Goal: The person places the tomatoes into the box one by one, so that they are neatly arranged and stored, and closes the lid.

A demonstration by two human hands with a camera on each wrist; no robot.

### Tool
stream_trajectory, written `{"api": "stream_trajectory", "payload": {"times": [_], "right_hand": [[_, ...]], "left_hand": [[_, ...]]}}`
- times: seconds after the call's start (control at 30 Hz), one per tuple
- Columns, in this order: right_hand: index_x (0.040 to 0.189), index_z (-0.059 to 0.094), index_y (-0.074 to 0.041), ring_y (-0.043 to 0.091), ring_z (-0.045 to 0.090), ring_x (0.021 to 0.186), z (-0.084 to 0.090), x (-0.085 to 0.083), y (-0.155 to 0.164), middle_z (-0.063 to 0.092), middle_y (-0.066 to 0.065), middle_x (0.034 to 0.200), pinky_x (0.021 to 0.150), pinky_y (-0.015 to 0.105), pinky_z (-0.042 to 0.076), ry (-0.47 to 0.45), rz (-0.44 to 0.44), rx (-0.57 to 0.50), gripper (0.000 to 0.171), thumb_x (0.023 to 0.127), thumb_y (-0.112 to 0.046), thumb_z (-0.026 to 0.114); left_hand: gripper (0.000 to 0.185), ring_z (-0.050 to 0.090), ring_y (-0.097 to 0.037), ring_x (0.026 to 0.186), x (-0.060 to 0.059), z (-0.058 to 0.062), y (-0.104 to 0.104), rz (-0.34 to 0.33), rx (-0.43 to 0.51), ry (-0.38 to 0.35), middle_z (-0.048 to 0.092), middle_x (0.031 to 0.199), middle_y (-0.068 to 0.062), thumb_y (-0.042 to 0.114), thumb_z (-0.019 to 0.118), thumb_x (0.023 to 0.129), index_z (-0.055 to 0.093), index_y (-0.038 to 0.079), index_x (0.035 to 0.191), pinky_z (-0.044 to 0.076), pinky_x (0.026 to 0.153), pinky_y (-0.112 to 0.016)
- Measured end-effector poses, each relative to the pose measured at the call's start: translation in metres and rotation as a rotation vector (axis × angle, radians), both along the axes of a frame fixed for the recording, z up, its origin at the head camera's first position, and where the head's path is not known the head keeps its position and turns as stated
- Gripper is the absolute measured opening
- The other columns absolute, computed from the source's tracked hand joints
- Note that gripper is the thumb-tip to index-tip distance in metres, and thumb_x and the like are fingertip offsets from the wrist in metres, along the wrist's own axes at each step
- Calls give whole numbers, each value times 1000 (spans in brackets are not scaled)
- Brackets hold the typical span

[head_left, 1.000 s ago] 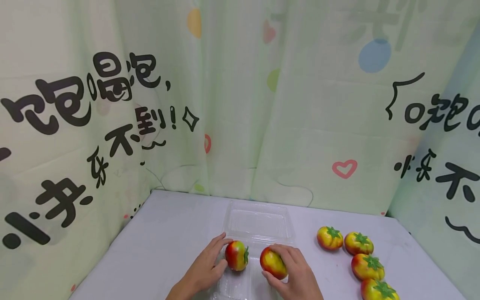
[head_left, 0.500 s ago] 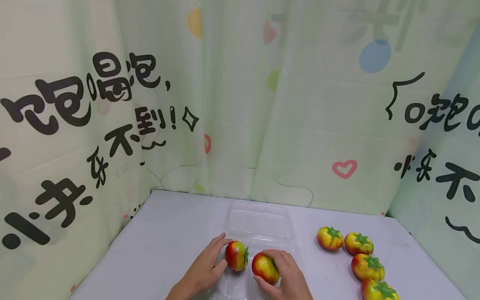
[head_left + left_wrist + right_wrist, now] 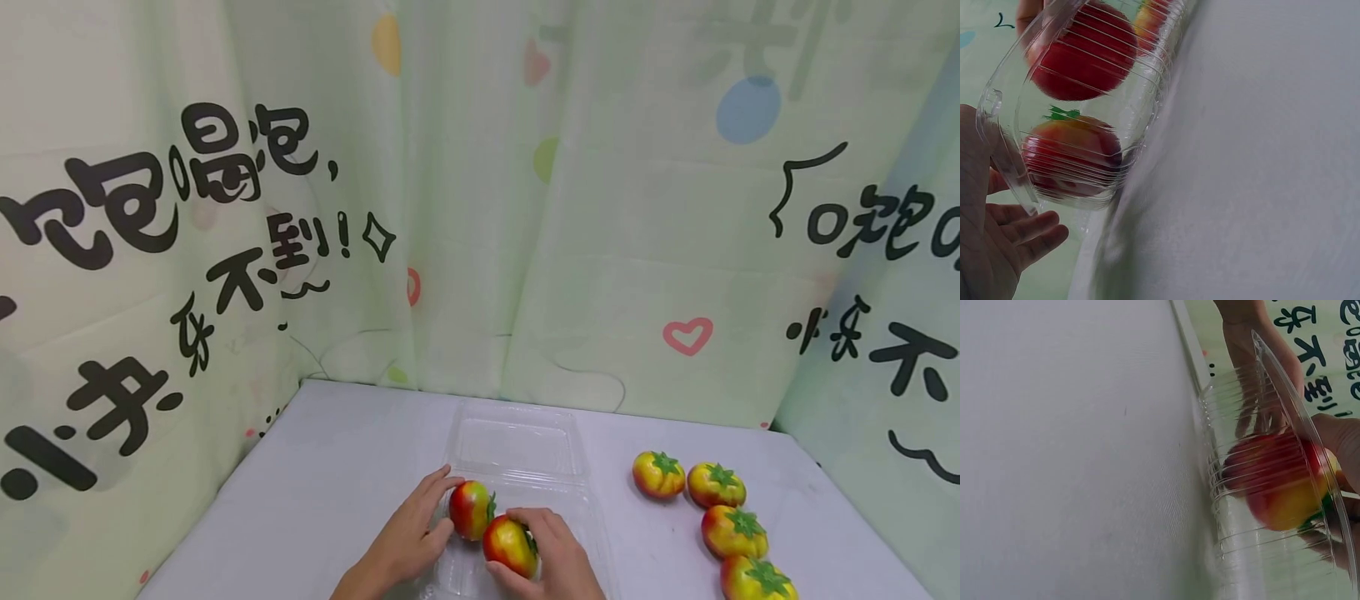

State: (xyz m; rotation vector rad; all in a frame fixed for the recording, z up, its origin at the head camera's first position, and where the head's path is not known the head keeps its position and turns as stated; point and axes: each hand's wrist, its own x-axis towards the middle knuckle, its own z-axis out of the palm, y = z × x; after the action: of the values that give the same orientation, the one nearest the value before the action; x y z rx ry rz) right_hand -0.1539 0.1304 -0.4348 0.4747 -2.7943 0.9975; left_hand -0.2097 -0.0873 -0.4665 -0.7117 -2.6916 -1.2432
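- White tabletop (image 3: 337, 467), cartoon-print curtain behind.
- My right hand (image 3: 551, 560) cups a red-yellow toy tomato (image 3: 510, 546) from above, low in the clear plastic clamshell tray (image 3: 592, 517); likely light, smooth, slippery, so I grip round its middle.
- My left hand (image 3: 408, 533), fingers straight, steadies a second red-yellow tomato (image 3: 470, 509) against the flimsy tray.
- Farther right: four loose yellow-red tomatoes (image 3: 723, 508).

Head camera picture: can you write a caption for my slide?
Right hand sets a second tomato beside the first tomato in a clear box; left hand steadies it.

Bright, even, nearly shadowless light; wrist views blur close up, head view bends edges.
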Motion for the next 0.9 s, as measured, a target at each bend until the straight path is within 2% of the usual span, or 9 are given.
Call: {"api": "stream_trajectory", "payload": {"times": [0.23,0.5,0.9], "right_hand": [[119,57,-16,16,57,93,2,4,-7,59,-3,110,81,37,57,-21,4,-4,57,78,-52,71],[118,58,-14,15,55,89,5,6,-16,59,-2,106,80,39,57,-132,-13,-20,60,76,-55,71],[118,57,-13,16,54,88,0,8,-31,58,2,110,80,41,57,-150,-19,-38,62,75,-56,71]], "left_hand": [[45,44,-33,131,0,-2,0,-5,2,14,40,147,-15,11,47,88,51,15,133,37,103,-58],[46,45,-33,130,1,-2,-1,-4,-1,32,40,146,-15,10,48,88,51,13,133,38,102,-57],[45,48,-32,127,1,-4,-1,4,-15,58,41,146,-15,11,49,88,50,13,134,41,100,-56]]}}
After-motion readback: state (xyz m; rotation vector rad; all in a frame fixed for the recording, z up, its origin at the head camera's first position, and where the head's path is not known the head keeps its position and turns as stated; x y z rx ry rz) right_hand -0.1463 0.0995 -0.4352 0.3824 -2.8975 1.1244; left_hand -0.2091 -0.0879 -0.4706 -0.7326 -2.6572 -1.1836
